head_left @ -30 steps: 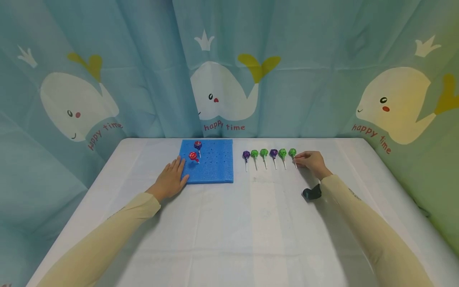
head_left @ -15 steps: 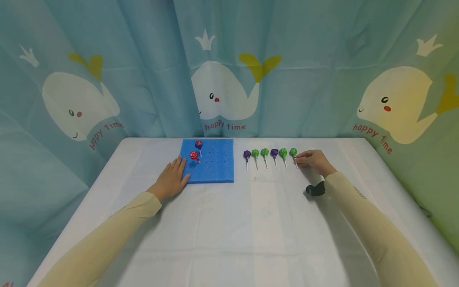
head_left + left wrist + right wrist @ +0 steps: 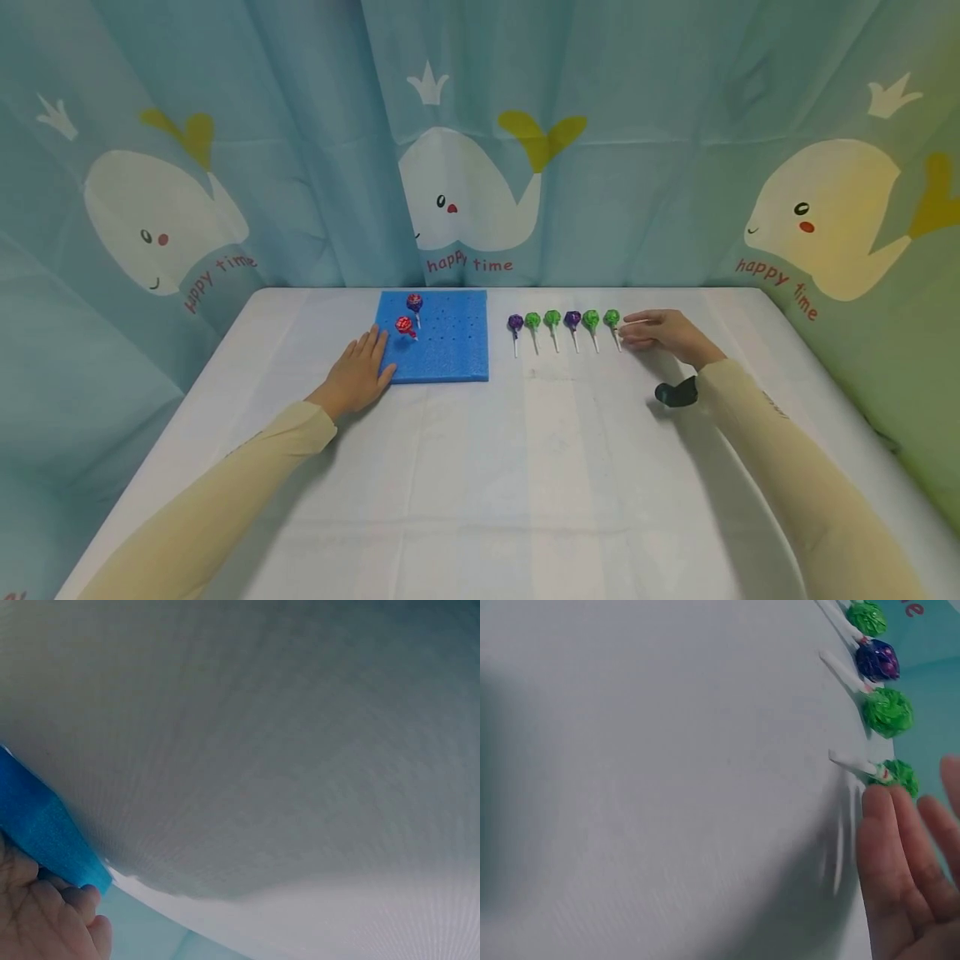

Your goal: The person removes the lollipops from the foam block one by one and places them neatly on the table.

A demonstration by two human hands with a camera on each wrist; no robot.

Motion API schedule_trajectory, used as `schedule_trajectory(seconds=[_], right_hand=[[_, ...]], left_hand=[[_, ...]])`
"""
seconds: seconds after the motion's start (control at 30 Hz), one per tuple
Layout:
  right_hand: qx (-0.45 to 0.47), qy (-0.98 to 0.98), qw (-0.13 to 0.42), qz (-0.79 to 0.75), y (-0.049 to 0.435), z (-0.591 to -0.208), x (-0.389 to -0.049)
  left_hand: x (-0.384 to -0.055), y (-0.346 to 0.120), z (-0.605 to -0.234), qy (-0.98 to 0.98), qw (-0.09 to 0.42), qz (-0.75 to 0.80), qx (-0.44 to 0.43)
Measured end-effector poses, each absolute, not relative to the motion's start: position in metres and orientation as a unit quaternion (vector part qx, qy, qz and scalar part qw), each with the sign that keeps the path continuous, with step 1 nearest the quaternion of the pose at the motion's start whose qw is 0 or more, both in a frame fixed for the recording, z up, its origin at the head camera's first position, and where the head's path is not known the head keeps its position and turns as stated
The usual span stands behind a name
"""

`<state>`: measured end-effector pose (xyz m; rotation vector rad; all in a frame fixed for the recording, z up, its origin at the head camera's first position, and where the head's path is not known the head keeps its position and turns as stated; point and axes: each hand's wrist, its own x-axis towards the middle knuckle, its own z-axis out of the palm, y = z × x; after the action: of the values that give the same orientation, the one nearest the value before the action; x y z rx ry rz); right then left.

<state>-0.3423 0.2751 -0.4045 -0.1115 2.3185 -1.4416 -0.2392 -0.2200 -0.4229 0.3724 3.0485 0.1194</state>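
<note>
My left hand (image 3: 354,375) rests with straight fingers on the left edge of a blue foam board (image 3: 450,358); its fingers (image 3: 82,900) also show beside the foam in the left wrist view. A red lollipop (image 3: 404,325) and a purple-and-red lollipop (image 3: 415,303) stand in the board, the red one tilted. On the right, my right hand (image 3: 667,332) hovers beside the rightmost green lollipop (image 3: 612,318), its fingers loosely extended and holding nothing. In the right wrist view its fingertips (image 3: 877,796) are close to that green lollipop (image 3: 901,777); whether they touch it I cannot tell.
Several more lollipops lie in a row on the white table (image 3: 480,483), among them a purple lollipop (image 3: 515,322) at the left end and another purple lollipop (image 3: 573,320). The board has rows of small holes. A curtain (image 3: 645,167) with whale prints hangs behind.
My right hand has let go of the rightmost green lollipop's stick and drawn slightly right, its fingers loosening. The lollipop stays in the row. My left hand has not moved.
</note>
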Motion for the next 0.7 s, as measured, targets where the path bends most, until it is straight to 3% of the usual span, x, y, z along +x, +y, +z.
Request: schedule_trajectory(seconds=[0.37,0.7], right_hand=[[-0.132,0.835,0.201,-0.494,0.267,-0.393,-0.347],[-0.170,0.815,0.223,-0.507,0.220,-0.377,-0.353]], left_hand=[[-0.241,-0.222,-0.427,0.991,0.027,0.041,0.125],[-0.240,-0.223,-0.426,0.991,0.023,0.039,0.128]])
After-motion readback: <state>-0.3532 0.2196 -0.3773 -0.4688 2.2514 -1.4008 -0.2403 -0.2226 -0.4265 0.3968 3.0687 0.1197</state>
